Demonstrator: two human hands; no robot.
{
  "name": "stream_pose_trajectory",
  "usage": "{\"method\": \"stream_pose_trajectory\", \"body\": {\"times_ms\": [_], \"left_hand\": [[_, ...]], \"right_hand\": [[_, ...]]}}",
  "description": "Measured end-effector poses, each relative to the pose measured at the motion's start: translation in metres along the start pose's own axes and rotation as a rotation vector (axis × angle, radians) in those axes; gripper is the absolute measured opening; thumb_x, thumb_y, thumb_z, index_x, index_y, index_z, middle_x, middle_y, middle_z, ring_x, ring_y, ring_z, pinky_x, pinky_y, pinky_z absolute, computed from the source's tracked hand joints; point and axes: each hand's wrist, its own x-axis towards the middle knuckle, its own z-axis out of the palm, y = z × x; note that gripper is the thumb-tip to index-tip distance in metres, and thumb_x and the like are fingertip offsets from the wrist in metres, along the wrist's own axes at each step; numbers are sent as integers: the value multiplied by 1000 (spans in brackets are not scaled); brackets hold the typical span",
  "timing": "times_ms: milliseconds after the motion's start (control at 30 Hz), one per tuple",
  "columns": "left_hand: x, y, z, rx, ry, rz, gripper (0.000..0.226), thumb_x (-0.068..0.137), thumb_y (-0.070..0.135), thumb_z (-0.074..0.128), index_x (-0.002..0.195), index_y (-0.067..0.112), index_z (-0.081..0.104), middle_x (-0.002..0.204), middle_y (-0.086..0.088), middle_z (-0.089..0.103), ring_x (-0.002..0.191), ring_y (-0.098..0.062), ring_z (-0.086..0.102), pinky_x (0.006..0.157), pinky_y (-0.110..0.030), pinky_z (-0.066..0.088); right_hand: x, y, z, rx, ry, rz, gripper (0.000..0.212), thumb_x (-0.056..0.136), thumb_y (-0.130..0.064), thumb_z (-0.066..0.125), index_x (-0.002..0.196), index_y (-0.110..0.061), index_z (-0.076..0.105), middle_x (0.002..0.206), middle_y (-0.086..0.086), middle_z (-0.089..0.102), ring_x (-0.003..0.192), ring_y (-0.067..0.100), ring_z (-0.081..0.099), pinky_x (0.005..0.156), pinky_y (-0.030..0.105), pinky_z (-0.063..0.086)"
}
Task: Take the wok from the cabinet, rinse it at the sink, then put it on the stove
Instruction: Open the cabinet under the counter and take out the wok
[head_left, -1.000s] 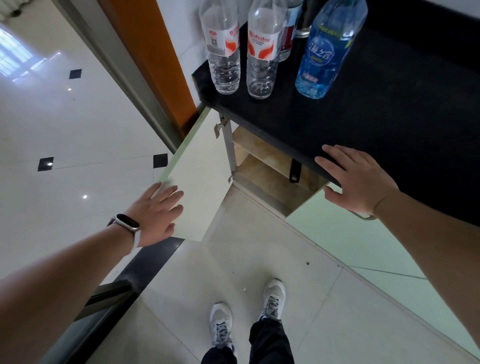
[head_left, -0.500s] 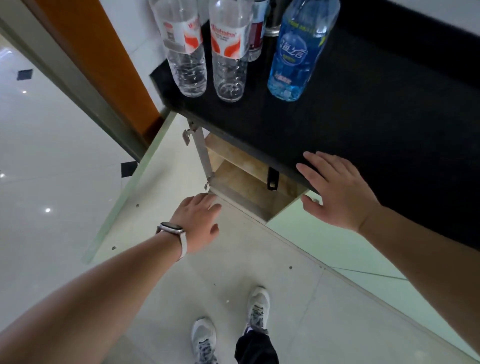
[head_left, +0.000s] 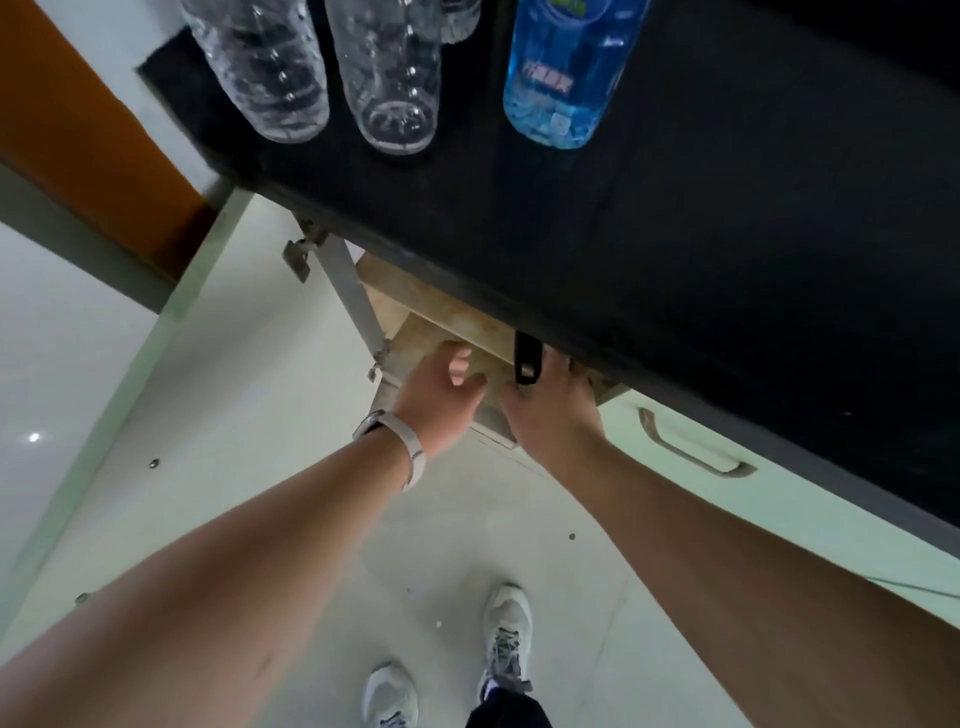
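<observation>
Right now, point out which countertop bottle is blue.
The rightmost bottle: tinted blue, while the middle bottle and left bottle are clear.

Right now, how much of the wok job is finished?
Only the start. The cabinet door is open. The left hand and right hand reach into the cabinet beside a black handle poking out under the counter. Pulling the wok out, rinsing it and putting it on the stove are left; neither sink nor stove shows.
</observation>
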Motion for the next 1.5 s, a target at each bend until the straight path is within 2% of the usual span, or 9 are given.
{"method": "stream_pose_trajectory", "body": {"times_ms": [67,200,433,633,800,933,1233,1367,1500], "left_hand": [[17,6,9,-180,15,-76,36,94,17,54,130,18,54,124,1,60,100,-11,60,63,-9,43],[39,7,21,-245,-9,-86,38,92,13,52,129,19,58,123,0,63,90,-6,59,61,-9,38],[59,3,39,-308,-60,-128,35,81,17,56,113,20,68,107,-4,70,98,-24,66,90,-35,54],[60,4,45,-305,-99,-118,36,87,19,63,122,17,64,98,-3,73,90,-18,70,74,-20,51],[54,-3,50,-287,-119,-124,43,84,19,66,127,13,62,94,-6,75,86,-20,71,79,-28,56],[44,-7,51,-276,-147,-131,38,86,24,66,123,15,61,94,-4,73,86,-18,70,71,-23,53],[24,-20,53,-155,-241,-166,31,90,32,64,115,14,65,98,-9,71,73,-16,61,58,-25,47],[7,-25,56,-168,-264,-201,21,91,29,63,105,13,62,90,-6,66,74,-20,57,57,-27,46],[-11,-35,65,-162,-269,-194,27,89,30,65,110,15,61,86,4,65,71,-9,59,59,-22,44]], "right_hand": [[16,-3,7,9,16,58,56,99,-35,52,143,-4,33,136,22,48,119,37,53,93,40,46],[39,-1,20,145,79,45,39,99,-31,53,122,0,55,119,20,63,107,37,60,90,44,51],[57,9,36,217,120,10,36,100,-26,50,130,-4,53,122,17,64,110,35,61,87,41,48],[52,27,47,253,140,37,42,98,-36,51,130,-9,49,115,11,64,100,29,62,75,32,44],[39,40,59,194,55,86,40,97,-35,56,128,-13,46,101,4,61,81,24,62,63,29,46],[21,46,69,257,66,75,33,94,-35,58,118,-14,49,94,5,65,78,27,64,60,35,50],[-19,65,85,232,-22,49,23,93,-36,58,104,-21,43,77,-7,57,64,18,57,48,30,35],[-30,69,86,284,-74,122,21,88,-27,59,100,-19,43,78,-4,57,60,15,54,48,29,35],[-36,68,89,455,-87,228,33,80,-15,58,107,-22,41,84,6,63,62,23,62,48,34,48]]}}
